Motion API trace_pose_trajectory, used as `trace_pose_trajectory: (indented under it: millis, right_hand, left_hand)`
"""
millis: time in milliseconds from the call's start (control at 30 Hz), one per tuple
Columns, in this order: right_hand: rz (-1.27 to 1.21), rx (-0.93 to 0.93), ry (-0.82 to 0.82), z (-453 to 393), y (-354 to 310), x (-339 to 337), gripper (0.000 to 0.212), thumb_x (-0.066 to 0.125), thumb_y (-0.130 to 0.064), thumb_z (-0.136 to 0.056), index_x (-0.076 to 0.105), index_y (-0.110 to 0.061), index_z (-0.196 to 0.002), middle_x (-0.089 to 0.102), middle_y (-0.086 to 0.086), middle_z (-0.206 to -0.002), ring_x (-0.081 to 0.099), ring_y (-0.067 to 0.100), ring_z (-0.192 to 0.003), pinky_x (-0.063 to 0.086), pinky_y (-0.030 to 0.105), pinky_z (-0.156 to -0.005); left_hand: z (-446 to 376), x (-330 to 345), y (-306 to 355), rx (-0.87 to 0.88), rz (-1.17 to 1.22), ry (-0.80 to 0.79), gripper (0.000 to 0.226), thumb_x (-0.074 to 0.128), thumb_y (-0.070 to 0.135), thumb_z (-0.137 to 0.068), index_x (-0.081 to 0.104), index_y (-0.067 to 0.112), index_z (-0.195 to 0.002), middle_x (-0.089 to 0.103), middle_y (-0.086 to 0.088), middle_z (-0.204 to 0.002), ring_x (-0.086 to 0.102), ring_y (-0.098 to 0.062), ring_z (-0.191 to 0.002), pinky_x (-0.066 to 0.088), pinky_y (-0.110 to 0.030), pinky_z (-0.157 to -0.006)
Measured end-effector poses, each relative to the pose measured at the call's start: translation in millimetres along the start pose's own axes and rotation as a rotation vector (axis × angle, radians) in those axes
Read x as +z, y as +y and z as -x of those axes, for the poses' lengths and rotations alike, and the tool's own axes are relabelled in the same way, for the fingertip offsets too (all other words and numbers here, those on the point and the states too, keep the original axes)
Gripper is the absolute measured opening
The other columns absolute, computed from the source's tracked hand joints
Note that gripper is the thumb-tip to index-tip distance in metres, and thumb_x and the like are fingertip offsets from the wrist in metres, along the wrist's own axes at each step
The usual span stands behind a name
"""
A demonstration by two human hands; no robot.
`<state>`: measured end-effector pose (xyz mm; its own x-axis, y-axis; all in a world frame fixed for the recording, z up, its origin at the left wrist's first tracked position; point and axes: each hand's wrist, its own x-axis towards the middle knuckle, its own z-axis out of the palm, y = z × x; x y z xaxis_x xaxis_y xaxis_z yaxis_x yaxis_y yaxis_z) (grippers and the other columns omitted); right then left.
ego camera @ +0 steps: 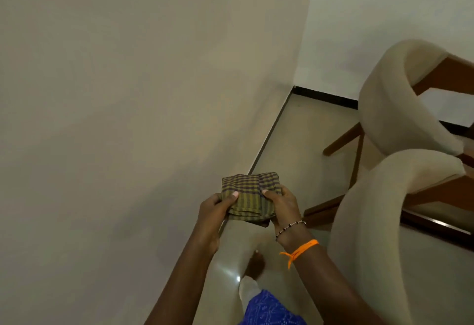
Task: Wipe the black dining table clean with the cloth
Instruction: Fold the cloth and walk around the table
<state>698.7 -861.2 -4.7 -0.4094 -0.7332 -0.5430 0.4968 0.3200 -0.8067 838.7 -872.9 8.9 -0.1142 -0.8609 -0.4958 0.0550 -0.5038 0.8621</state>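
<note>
A: What do the fingers do?

B: The thumb of the left hand (pixel 214 208) presses on top of the folded cloth (pixel 250 196), and its other fingers curl under it. The right hand (pixel 280 205) grips the other side in the same way, thumb on top.

A: Where is the cloth?

B: It is held in the air between both hands, in front of the body, above the floor (pixel 302 145). It is checked, olive and purple, folded in several layers.

A: What is on the wrists?

B: The right wrist has a bead bracelet (pixel 291 228) and an orange thread (pixel 298 249).

A: And around?

B: A plain wall (pixel 128 93) is at the left. Two cream chairs (pixel 384 196) with brown wooden legs stand at the right. Below, I see a bare foot (pixel 254 264) and blue clothing (pixel 269 309).
</note>
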Motion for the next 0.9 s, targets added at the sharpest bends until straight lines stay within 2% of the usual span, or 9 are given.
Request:
trace_pose_trajectory:
  millis: [133,267,333,400,500,600,700,800,900]
  right_hand:
    - [-0.049,-0.015,0.022,-75.7,-52.9,23.5,0.026,0.056,0.003,-0.087,0.057,0.008,-0.113,0.060,0.030,-0.119,0.057,0.042,-0.111,0.045,0.054,-0.099]
    - [-0.126,0.009,0.087,-133.1,-98.8,21.4,0.023,0.054,0.004,-0.088,0.058,0.006,-0.111,0.061,0.026,-0.112,0.059,0.036,-0.101,0.049,0.046,-0.090]
    - [-0.184,0.018,0.116,-159.9,-118.2,14.7,0.015,0.050,0.005,-0.090,0.059,0.003,-0.102,0.061,0.022,-0.104,0.056,0.033,-0.098,0.049,0.043,-0.085]
    - [-0.192,0.026,0.155,-185.3,-135.5,7.0,0.016,0.047,0.005,-0.091,0.058,0.005,-0.102,0.060,0.025,-0.106,0.057,0.036,-0.099,0.049,0.045,-0.085]
    - [-0.144,0.020,0.239,-232.8,-162.6,0.6,0.022,0.048,0.003,-0.091,0.058,0.007,-0.110,0.059,0.031,-0.118,0.057,0.034,-0.097,0.051,0.042,-0.079]
    - [-0.103,0.001,0.285,-288.8,-191.3,6.2,0.016,0.049,0.003,-0.089,0.060,-0.002,-0.100,0.060,0.030,-0.118,0.059,0.036,-0.101,0.049,0.048,-0.089]
    - [-0.087,-0.014,0.312,-355.7,-229.2,19.1,0.019,0.047,0.006,-0.089,0.060,0.001,-0.103,0.061,0.028,-0.115,0.058,0.039,-0.106,0.048,0.048,-0.091]
    - [-0.113,-0.038,0.320,-424.6,-277.5,34.0,0.019,0.046,0.010,-0.087,0.058,-0.005,-0.086,0.062,0.021,-0.100,0.056,0.030,-0.097,0.050,0.040,-0.079]
    - [-0.089,-0.048,0.332,-481.7,-328.8,41.9,0.020,0.047,0.008,-0.087,0.058,-0.003,-0.100,0.062,0.025,-0.114,0.059,0.036,-0.105,0.049,0.047,-0.091]
  left_hand:
    - [-81.4,35.7,56.2,-0.001,-0.064,-0.032,0.018,0.063,0.017,-0.086,0.067,0.006,-0.099,0.073,-0.007,-0.089,0.070,-0.011,-0.074,0.052,-0.017,-0.056]
    - [-154.9,81.7,95.7,-0.070,-0.117,-0.142,0.019,0.061,0.016,-0.086,0.067,0.006,-0.102,0.073,-0.007,-0.092,0.070,-0.013,-0.080,0.053,-0.020,-0.062]
    - [-188.8,107.9,109.1,-0.146,-0.127,-0.218,0.015,0.057,0.015,-0.088,0.068,0.008,-0.097,0.075,-0.002,-0.082,0.069,-0.009,-0.070,0.052,-0.018,-0.057]
    - [-216.9,133.7,117.7,-0.235,-0.138,-0.272,0.015,0.054,0.016,-0.088,0.067,0.009,-0.094,0.072,-0.001,-0.075,0.062,-0.011,-0.060,0.051,-0.018,-0.053]
    - [-267.8,177.3,130.3,-0.300,-0.131,-0.312,0.020,0.054,0.018,-0.087,0.065,0.008,-0.101,0.068,-0.009,-0.089,0.056,-0.017,-0.073,0.050,-0.024,-0.065]
    - [-323.9,219.9,150.1,-0.291,-0.114,-0.326,0.025,0.055,0.020,-0.088,0.064,0.007,-0.107,0.070,-0.010,-0.097,0.065,-0.018,-0.082,0.052,-0.025,-0.067]
    - [-390.9,259.5,180.8,-0.303,-0.119,-0.285,0.022,0.055,0.018,-0.088,0.063,0.006,-0.104,0.068,-0.008,-0.085,0.063,-0.012,-0.061,0.049,-0.019,-0.050]
    - [-464.2,298.9,224.0,-0.320,-0.183,-0.321,0.015,0.052,0.014,-0.087,0.064,0.008,-0.092,0.068,-0.006,-0.081,0.062,-0.015,-0.069,0.050,-0.024,-0.058]
    - [-523.6,340.3,271.8,-0.294,-0.231,-0.389,0.016,0.049,0.011,-0.086,0.065,0.011,-0.086,0.069,-0.006,-0.082,0.063,-0.017,-0.074,0.049,-0.025,-0.063]
